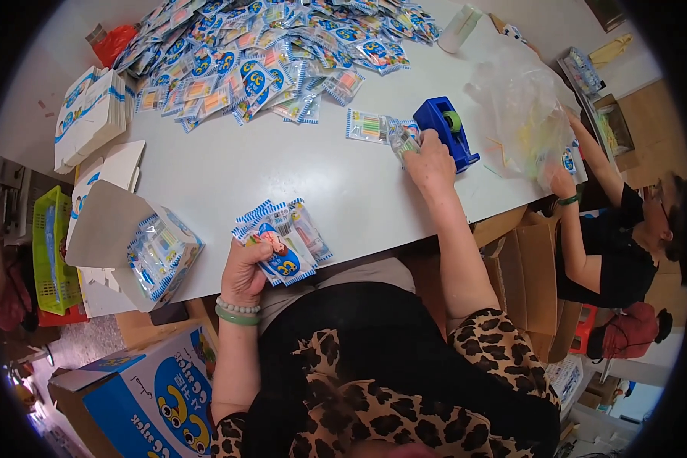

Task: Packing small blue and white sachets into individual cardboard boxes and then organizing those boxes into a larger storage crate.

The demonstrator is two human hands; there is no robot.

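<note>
My left hand grips a small stack of blue-and-white sachets near the table's front edge, two bead bracelets on its wrist. My right hand reaches forward and closes on one clear sachet beside a blue tape dispenser. Another sachet lies flat just left of that hand. A big heap of the same sachets covers the far part of the white table.
An open carton half filled with sachets lies at the left front. Flat folded cartons are stacked at far left. A person at the right handles a clear plastic bag. A blue printed box and green basket sit below.
</note>
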